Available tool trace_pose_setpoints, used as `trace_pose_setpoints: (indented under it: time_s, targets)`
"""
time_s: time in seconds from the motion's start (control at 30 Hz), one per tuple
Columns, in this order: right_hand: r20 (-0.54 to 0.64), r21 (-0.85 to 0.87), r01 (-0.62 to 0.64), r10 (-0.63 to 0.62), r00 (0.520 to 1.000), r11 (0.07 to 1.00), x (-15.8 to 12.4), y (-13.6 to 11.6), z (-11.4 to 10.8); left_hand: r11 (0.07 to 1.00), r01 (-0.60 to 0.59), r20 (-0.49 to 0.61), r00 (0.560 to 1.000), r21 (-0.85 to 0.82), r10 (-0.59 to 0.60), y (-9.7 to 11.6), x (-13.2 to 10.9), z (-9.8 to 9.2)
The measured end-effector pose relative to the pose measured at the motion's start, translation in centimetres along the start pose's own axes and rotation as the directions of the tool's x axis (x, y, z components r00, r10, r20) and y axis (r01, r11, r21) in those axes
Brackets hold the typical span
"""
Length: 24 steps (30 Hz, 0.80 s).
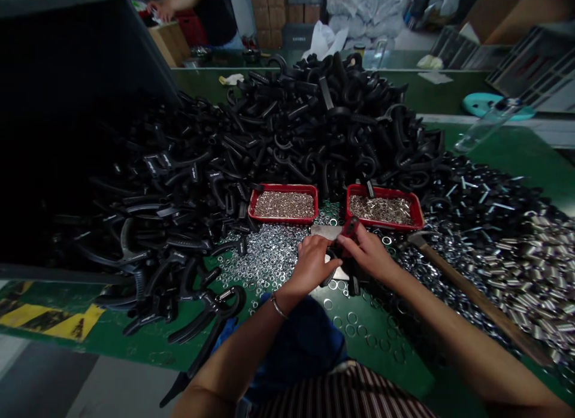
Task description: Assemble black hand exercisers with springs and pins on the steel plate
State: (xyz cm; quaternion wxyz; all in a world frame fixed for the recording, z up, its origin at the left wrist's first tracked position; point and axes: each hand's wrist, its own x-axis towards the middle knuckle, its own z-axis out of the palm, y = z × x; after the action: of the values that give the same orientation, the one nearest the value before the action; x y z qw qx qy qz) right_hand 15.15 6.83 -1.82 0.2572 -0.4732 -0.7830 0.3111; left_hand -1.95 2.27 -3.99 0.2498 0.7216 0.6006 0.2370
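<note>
My left hand (314, 262) is closed at the front of the work spot, its fingers bent over a black plastic part (330, 277) that shows only in pieces. Close beside it, my right hand (371, 253) grips a dark red tool handle (350, 227); the tool's working end is hidden. Under and behind the hands lies a flat metal plate (326, 231). Small silver washers (269, 256) are heaped left of my left hand. Larger metal rings (351, 330) lie scattered nearer to me.
Two red trays, one with tiny metal pieces (283, 218) and one with small pins (415, 214), stand behind the hands. A big pile of black curved handles (305, 130) rises beyond. Right are a hammer (471, 289), metal springs (530, 280) and a clear bottle (487, 126). Another person works far left.
</note>
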Motion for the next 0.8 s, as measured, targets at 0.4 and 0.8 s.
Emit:
trace_pose_setpoints:
  time_s: [0.4, 0.8]
  targets:
    - [-0.272, 0.614, -0.038, 0.256, 0.928, 0.789, -4.7, -0.9, -3.9, 0.999, 0.045, 0.056, 0.997, -0.015, -0.044, -0.2, 0.5, -0.2]
    - [-0.235, -0.328, -0.242, 0.169, 0.957, 0.913, -6.2, 5.0, -7.2, 0.975, -0.044, -0.116, 0.991, 0.22, 0.071, 0.7, 2.3, -2.2]
